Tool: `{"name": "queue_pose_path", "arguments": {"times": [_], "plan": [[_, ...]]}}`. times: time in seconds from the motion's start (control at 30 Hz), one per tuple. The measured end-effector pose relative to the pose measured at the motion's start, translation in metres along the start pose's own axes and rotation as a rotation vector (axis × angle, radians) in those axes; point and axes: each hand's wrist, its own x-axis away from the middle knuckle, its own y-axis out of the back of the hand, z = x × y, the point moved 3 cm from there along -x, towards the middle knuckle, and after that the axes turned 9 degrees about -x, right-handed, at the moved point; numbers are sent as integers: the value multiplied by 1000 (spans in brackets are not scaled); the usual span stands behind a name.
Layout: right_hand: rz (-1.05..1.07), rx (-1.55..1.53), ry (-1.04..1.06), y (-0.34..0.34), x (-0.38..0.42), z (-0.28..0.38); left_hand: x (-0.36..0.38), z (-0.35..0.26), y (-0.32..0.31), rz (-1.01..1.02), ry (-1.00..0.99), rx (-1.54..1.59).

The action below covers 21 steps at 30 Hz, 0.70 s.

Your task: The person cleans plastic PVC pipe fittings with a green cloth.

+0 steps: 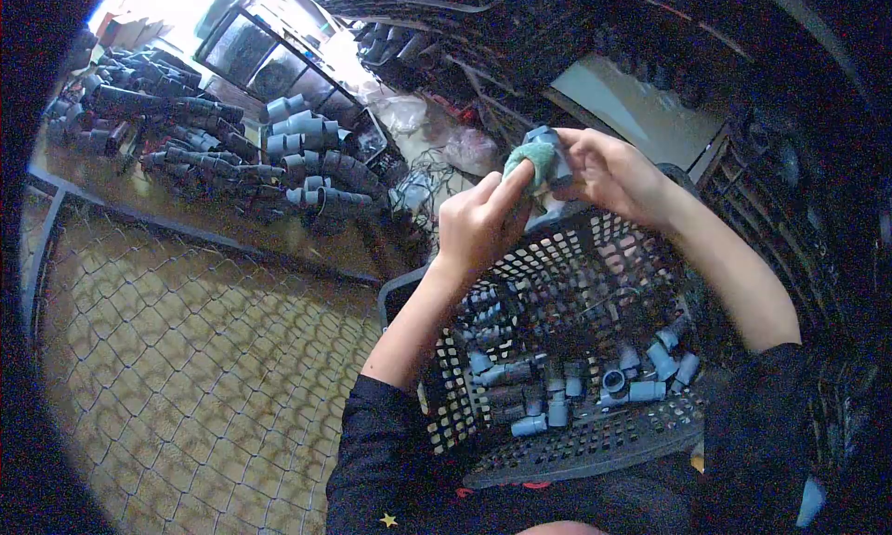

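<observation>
Both hands are raised over the far rim of a black perforated basket [576, 465]. My right hand [609, 171] is closed around a grey plastic pipe fitting [561, 168]. Against the fitting, my left hand [481, 217] presses a green cloth [532, 160], its fingers bent over the fabric. The cloth covers part of the fitting, so its full shape is hidden. Inside the basket lie several loose grey pipe fittings [648, 391], mostly toward the near side, some upright and some on their sides.
Stacks of grey pipe fittings [307, 136] stand at the upper left beside a dark-framed rack [269, 66]. Chain-link mesh [195, 349] spans the lower left. Clear plastic bags [469, 150] lie beyond my hands. A pale board [632, 108] leans at the upper right.
</observation>
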Motion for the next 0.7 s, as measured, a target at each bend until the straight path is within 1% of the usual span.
{"name": "queue_pose_path", "arguments": {"times": [0.03,0.07,0.1,0.17,0.23,0.3,0.37,0.43,0.47,0.53,0.57,0.6,0.63,0.67,0.7], "plan": [[10,-30,-18,-1,-1,0,1,-2,0,6,-21,22],[-52,94,41,-1,4,1,2,-3,-1,13,-43,45],[-50,179,52,1,3,0,0,-10,1,31,-168,49],[-42,353,70,8,-1,-4,-2,-17,5,83,-267,-82],[-47,257,43,6,-1,-5,-2,-6,4,-51,-151,-41],[-26,211,46,1,1,-2,-2,1,3,-61,6,-53],[-58,219,59,3,1,0,1,0,-3,-115,57,9],[-123,243,70,13,-5,-6,-1,-13,-1,-23,-100,19],[-110,288,81,16,-6,-8,2,-20,3,124,-197,-76],[-92,378,103,14,-5,-6,1,-15,6,65,-187,-93],[-98,320,80,14,-3,-6,1,-13,5,37,-184,-102],[-103,260,59,8,1,-2,0,-6,3,-28,-89,-116],[-106,199,39,5,2,-1,0,2,2,-42,6,-48],[-88,113,41,9,-1,-4,1,5,2,-67,27,-43],[-97,143,63,8,0,-3,2,6,1,-94,49,-38]]}}
